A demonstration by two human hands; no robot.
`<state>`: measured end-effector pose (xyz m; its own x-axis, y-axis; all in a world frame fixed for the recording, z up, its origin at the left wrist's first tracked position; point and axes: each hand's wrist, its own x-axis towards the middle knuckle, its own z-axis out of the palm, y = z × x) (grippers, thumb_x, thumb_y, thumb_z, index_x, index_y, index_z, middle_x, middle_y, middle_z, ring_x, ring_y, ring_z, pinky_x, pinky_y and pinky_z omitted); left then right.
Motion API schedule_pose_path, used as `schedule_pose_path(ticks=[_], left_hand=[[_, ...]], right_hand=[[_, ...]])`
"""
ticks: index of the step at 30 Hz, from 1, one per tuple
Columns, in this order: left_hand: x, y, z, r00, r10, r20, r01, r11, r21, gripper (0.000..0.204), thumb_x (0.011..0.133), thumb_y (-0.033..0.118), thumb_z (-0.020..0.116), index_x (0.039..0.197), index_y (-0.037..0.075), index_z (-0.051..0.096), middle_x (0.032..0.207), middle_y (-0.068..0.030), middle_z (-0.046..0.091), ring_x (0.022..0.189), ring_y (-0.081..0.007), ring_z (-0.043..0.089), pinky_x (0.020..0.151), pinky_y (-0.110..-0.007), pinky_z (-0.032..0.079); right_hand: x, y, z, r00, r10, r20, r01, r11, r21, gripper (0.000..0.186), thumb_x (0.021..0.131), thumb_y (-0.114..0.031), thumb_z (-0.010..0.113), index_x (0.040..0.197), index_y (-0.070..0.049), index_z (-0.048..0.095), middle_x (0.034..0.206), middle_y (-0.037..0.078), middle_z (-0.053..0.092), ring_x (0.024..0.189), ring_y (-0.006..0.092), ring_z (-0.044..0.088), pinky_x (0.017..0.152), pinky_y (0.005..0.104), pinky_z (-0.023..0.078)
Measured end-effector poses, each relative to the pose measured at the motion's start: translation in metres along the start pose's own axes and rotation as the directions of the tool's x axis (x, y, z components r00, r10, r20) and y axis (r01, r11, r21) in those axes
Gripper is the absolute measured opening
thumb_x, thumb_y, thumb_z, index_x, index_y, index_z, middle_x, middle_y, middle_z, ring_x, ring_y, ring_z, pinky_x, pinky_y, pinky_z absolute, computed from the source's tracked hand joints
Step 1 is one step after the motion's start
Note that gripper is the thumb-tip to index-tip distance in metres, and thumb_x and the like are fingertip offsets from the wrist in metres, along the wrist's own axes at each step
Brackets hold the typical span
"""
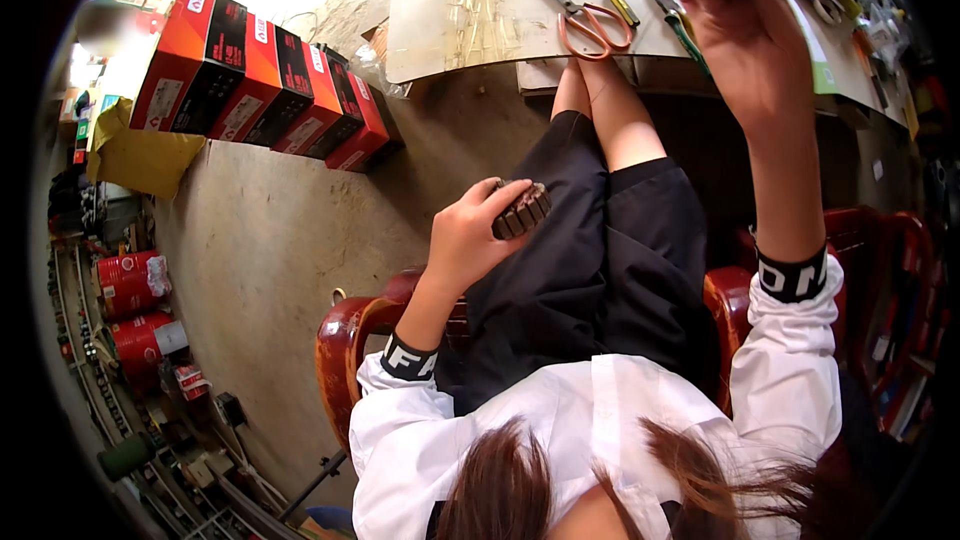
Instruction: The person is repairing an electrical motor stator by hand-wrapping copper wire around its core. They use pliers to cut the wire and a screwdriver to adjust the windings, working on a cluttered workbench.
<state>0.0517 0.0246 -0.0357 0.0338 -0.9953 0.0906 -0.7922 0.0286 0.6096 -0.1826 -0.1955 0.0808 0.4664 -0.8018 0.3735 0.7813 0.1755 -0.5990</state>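
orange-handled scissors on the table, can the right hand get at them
Probably yes: the right hand is near and nothing covers the scissors, though pliers lie between and it may be holding something.

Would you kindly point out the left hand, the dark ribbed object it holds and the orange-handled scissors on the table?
Left hand (463, 235): head view, on the back of the hand.
Dark ribbed object (524, 215): head view, on its ribbed side.
Orange-handled scissors (573, 9): head view, near the pivot.
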Motion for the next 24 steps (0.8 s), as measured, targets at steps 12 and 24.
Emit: schedule_pose_path(ticks=[12,24], left_hand=[[0.035,-0.024,0.004,0.913,-0.212,-0.349,0.306,0.921,0.242,0.046,0.071,0.026,0.078,0.114,0.020,0.066,0.100,-0.0107,0.065,0.080,-0.0327,0.068,0.069,-0.041,0.056],[0.049,-0.045,0.019,0.984,-0.056,-0.171,0.148,0.794,0.590,0.069,0.064,0.022,0.085,0.127,0.024,0.058,0.114,-0.0122,0.061,0.088,-0.0294,0.067,0.071,-0.038,0.057]], right_hand=[[-0.110,-0.050,0.093,0.924,0.341,0.174,-0.164,0.762,-0.627,0.038,0.094,-0.031,0.059,0.067,-0.004,0.061,0.058,0.003,0.065,0.046,0.0135,0.058,0.081,0.0352,0.041],[-0.126,-0.037,0.107,0.654,0.555,0.515,0.063,0.638,-0.768,0.005,0.090,-0.010,0.062,0.091,-0.006,0.064,0.077,0.004,0.065,0.076,0.0219,0.063,0.088,0.0343,0.044]])
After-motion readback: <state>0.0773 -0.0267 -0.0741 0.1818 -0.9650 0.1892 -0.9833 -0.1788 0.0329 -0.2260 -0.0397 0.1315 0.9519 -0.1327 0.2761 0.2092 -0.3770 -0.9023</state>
